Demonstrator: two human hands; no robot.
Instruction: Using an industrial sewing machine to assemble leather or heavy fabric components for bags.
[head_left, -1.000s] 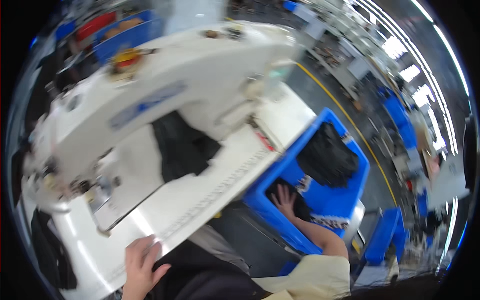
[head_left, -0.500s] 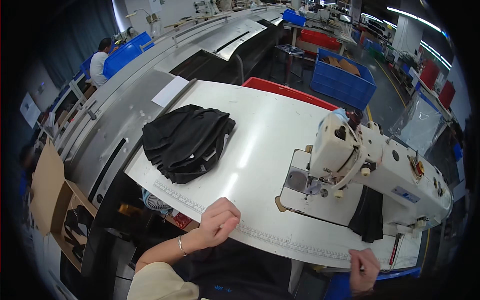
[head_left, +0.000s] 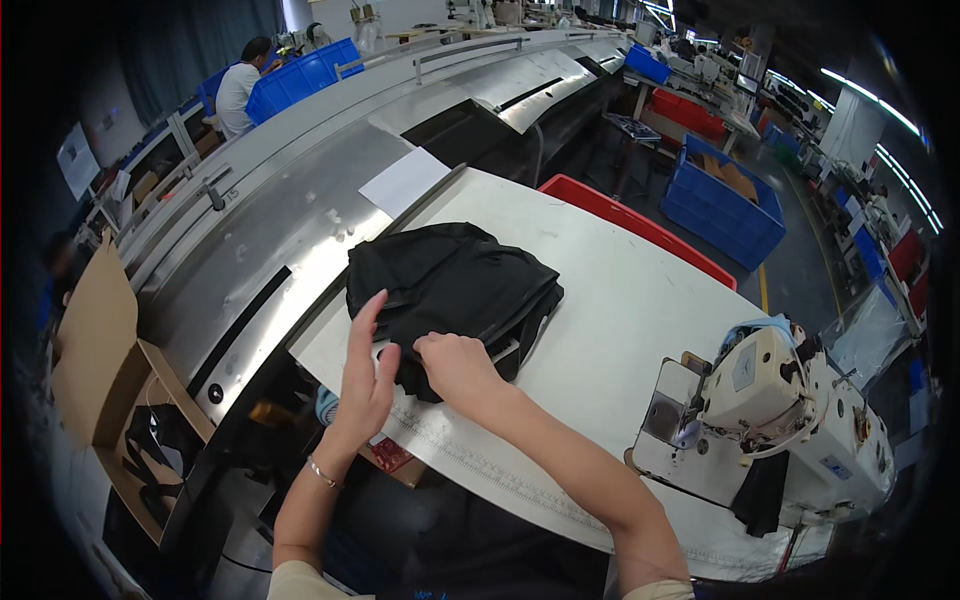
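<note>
A pile of folded black fabric pieces (head_left: 460,275) lies on the left part of the white sewing table. My left hand (head_left: 366,385) is at the near left edge of the pile, fingers stretched upward and thumb apart, holding nothing. Reaching across from the right, my right hand (head_left: 462,372) has its fingers curled and pressed together on the near side of the pile, gripping black fabric there. Small white labels show by its fingers. The fingertips are partly hidden against the cloth.
An off-white sewing machine (head_left: 770,390) stands at the right, with a black fabric strip (head_left: 762,495) hanging beside it. A printed ruler (head_left: 500,480) runs along the near edge. A white paper sheet (head_left: 404,182), a red bin (head_left: 640,230) and an open cardboard box (head_left: 100,370) surround the table.
Both hands have moved to the black pile: the left forward and opened out, the right across from the table's right edge. The view has shifted leftward.
</note>
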